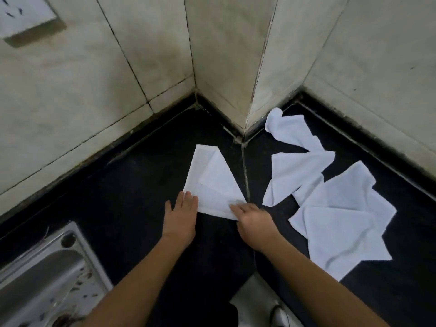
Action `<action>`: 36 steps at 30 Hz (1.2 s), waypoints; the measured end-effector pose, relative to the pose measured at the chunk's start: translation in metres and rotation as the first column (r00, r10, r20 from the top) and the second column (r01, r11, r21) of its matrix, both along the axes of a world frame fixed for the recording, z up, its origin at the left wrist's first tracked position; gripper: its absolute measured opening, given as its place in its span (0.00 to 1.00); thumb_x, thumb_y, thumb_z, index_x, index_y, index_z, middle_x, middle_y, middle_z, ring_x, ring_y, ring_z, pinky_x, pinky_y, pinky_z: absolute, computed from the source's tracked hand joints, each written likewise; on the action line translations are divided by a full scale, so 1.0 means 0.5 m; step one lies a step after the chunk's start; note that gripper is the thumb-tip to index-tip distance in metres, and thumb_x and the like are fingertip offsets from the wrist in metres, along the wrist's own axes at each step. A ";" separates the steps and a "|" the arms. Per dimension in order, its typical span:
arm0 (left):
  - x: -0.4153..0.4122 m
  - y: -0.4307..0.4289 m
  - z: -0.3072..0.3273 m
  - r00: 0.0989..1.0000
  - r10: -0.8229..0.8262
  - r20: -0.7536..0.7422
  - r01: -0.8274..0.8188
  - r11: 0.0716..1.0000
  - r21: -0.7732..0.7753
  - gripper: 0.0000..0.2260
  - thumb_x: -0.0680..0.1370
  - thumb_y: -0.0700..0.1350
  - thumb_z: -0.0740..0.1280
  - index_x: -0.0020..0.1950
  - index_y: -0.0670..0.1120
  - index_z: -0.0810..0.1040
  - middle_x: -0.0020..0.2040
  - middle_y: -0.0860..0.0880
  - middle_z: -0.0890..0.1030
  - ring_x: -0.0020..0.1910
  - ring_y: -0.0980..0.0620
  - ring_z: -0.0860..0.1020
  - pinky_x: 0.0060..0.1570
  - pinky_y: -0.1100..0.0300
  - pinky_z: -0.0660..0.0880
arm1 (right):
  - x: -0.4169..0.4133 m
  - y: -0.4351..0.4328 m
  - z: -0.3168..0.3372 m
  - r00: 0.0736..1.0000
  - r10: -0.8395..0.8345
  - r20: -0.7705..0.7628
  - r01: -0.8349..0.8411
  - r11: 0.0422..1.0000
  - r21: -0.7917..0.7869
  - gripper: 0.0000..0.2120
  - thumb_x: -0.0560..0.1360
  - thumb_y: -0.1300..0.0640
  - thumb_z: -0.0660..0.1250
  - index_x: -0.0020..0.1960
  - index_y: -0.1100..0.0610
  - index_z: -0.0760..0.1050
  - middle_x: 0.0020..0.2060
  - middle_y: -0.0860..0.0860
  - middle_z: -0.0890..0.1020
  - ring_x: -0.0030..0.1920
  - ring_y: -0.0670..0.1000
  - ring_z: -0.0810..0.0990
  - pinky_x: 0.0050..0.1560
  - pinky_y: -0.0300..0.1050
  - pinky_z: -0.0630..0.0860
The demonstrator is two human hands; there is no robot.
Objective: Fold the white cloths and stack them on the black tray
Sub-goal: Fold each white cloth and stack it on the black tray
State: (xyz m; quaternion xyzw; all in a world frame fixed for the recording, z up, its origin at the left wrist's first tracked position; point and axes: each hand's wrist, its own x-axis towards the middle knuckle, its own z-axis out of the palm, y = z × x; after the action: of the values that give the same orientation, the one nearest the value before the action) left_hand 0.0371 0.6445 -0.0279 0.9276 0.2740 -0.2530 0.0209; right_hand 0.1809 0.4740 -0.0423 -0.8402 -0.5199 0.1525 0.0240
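Observation:
A partly folded white cloth (213,179) lies on the black countertop (132,192) in the middle. My left hand (182,213) rests flat with straight fingers at its near left corner. My right hand (253,220) has its fingers curled on the near right corner of the same cloth. To the right lie several loose white cloths: a crumpled one (289,128) by the wall corner, one (295,175) below it, and overlapping flat ones (342,223) nearer to me. No black tray is in view.
Tiled walls form a jutting corner (245,67) behind the cloths. A steel sink (47,274) sits at the lower left. A wall socket plate (21,17) is at the upper left. The counter's near edge and pale floor (257,300) show at the bottom.

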 end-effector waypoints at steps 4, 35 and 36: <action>-0.002 0.019 -0.047 0.991 0.021 0.135 -0.024 0.999 0.028 0.24 0.68 0.36 0.71 0.63 0.44 0.76 0.66 0.43 0.75 0.68 0.44 0.72 0.57 0.44 0.73 | -0.009 0.018 -0.032 0.997 0.031 0.066 -0.032 0.999 0.017 0.16 0.57 0.64 0.76 0.44 0.56 0.81 0.38 0.51 0.83 0.38 0.55 0.82 0.32 0.44 0.77; -0.034 0.014 0.268 0.496 -0.137 0.858 -0.146 0.960 0.238 0.07 0.73 0.42 0.64 0.49 0.43 0.78 0.44 0.47 0.77 0.42 0.47 0.73 0.39 0.53 0.71 | 0.112 0.008 0.299 0.986 -0.141 -0.091 0.167 0.786 0.596 0.09 0.81 0.53 0.61 0.57 0.53 0.77 0.47 0.50 0.80 0.48 0.53 0.77 0.47 0.51 0.76; -0.050 0.008 0.253 0.497 -0.147 0.855 -0.139 0.959 0.246 0.06 0.73 0.41 0.66 0.49 0.43 0.79 0.44 0.47 0.78 0.42 0.47 0.74 0.39 0.53 0.71 | 0.104 0.000 0.286 0.989 -0.124 -0.086 0.151 0.790 0.594 0.09 0.80 0.53 0.62 0.58 0.53 0.77 0.47 0.50 0.80 0.48 0.54 0.77 0.47 0.51 0.76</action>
State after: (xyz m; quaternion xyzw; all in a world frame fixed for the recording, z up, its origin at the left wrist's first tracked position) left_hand 0.0122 0.6485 0.0984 0.9220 0.2574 0.2883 0.0223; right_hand 0.2330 0.4741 0.1006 -0.8218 -0.4782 -0.0039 0.3097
